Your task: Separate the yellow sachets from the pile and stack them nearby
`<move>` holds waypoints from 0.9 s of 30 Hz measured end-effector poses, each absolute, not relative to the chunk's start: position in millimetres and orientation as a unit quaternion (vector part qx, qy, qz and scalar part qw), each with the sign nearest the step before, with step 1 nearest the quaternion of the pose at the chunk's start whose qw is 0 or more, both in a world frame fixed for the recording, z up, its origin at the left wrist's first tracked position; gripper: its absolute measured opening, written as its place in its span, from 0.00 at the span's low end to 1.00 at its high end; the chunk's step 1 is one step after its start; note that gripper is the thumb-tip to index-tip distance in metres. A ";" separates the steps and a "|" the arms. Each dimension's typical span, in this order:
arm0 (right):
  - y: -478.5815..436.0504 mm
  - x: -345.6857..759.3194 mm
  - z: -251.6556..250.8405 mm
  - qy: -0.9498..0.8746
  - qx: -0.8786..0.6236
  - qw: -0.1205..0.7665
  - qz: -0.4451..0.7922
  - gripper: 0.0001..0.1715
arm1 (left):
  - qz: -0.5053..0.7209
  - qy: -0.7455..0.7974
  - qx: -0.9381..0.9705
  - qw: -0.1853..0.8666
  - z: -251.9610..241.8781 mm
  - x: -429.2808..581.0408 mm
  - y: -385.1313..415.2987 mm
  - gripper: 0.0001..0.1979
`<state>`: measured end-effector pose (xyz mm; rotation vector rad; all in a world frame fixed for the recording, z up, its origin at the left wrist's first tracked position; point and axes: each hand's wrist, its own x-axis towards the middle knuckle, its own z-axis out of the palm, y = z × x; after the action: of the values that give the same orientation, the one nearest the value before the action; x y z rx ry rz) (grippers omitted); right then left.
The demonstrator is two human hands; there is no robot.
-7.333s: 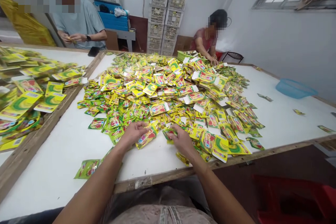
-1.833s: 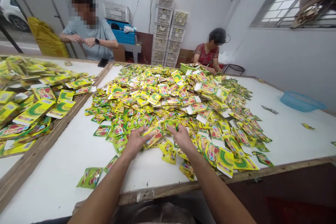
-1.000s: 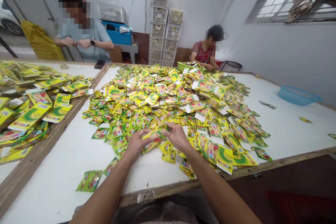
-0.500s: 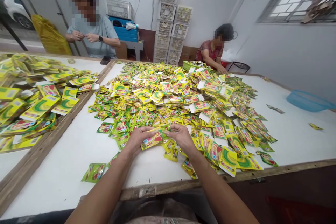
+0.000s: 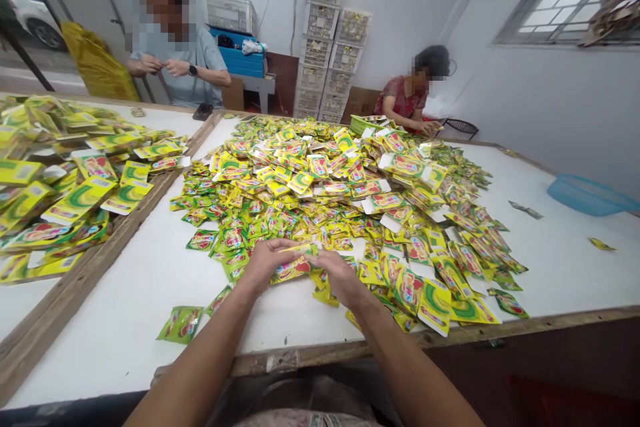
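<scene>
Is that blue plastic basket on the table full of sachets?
No, the blue basket sits apart from the sachet pile near the table's far right edge, and no sachets show inside it.

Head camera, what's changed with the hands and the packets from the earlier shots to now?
The left hand still grips its stack of packets. The right hand, which was up at the stack half a second ago, has dropped to the loose packets beside it. The big pile, the lone packet and the blue basin stayed put.
</scene>
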<state>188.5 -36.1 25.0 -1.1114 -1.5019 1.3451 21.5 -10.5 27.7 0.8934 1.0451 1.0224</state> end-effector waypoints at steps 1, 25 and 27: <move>-37.1 185.6 29.0 -0.599 -0.427 0.396 0.550 0.17 | 0.452 0.458 0.389 0.659 27.6 21.0 -10.2 0.16; -40.3 169.4 38.3 -0.590 -0.639 0.420 0.259 0.13 | 0.506 0.399 0.370 0.669 25.9 25.6 -12.8 0.16; -38.5 169.7 37.7 -0.596 -0.633 0.420 0.260 0.12 | 0.512 0.398 0.367 0.667 25.8 24.0 -12.2 0.17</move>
<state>169.7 -38.5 37.7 -1.5871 -1.4937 0.6505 24.0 -12.2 25.8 0.8273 0.8988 1.1545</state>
